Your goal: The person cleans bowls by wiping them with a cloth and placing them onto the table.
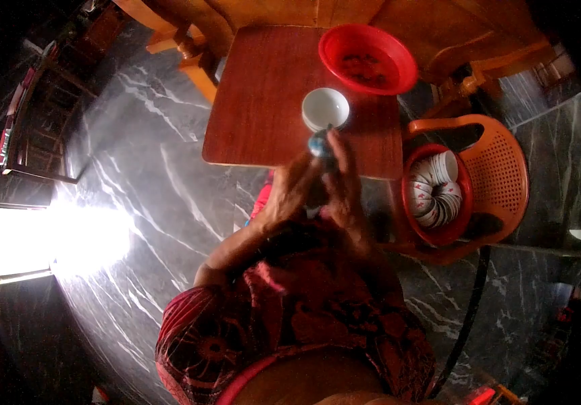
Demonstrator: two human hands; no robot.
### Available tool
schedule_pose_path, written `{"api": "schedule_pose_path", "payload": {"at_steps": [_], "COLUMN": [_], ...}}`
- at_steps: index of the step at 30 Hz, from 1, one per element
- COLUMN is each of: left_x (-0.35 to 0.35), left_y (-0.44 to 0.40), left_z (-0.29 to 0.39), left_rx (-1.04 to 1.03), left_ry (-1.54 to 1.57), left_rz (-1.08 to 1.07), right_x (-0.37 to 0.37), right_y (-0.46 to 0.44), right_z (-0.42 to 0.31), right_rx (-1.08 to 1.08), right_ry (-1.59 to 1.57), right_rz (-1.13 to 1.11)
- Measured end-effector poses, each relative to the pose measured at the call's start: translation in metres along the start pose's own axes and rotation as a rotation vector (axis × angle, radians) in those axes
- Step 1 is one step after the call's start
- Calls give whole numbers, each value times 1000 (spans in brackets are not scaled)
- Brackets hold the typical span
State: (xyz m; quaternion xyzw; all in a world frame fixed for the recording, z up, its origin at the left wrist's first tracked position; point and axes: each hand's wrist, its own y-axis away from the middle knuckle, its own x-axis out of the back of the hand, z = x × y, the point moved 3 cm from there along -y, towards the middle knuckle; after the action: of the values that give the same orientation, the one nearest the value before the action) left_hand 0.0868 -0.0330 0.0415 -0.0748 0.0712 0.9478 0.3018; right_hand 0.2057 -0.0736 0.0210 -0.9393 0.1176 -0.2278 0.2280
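A person's two bare hands are close together over the near edge of a smooth, reddish-brown wooden worktop (263, 101). Between the fingertips of the left hand (294, 185) and right hand (344, 182) is a small rounded item (319, 145), dark with a glossy blue-white patch. The grip looks narrow, but blur hides each hand's closure, so I cannot tell which one holds it. In view, the item appears just below a stack of smooth, round white bowls (325, 108). Beyond sits a shiny red basin (402, 74) with dark contents. At right, an orange chair (500, 172) with a perforated panel carries a second red basin (466, 202) of nested, ring-curved bowls (432, 192).
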Motion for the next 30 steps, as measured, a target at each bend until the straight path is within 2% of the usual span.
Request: {"api": "schedule_pose_path", "payload": {"at_steps": [2,4,6,7,9,12,16,19,23,28,30], "left_x": [-1,-3,0,1,0,-2,-10,-9,-8,-12,-12], "left_y": [3,6,8,7,8,7,3,2,-3,-4,-7], "left_z": [5,17,8,4,8,0,-1,-4,-9,-20,-32], "left_rx": [-41,-175,-191,-208,-209,-262,-446,-427,-481,-467,-567], "left_ry": [-34,-172,-265,-358,-323,-269,-313,-398,-489,-558,-606], "left_rz": [13,-51,-83,-116,-125,-154,-238,-244,-254,-283,-208], "right_x": [0,5,7,2,-3,-5,-9,-5,0,3,6], "right_y": [0,-1,7,19,35,65,109,124,120,85,67], "right_z": [16,35,36,59,79,79,72,69,74,76,69], "right_rx": [-62,-265,-182,-389,-573,-667,-723,-730,-711,-563,-449], "right_ry": [-111,-219,-408,-632,-891,-908,-688,-625,-616,-710,-606], "right_rz": [35,-33,17,40,70,-80,-372,-412,-307,109,239]}}
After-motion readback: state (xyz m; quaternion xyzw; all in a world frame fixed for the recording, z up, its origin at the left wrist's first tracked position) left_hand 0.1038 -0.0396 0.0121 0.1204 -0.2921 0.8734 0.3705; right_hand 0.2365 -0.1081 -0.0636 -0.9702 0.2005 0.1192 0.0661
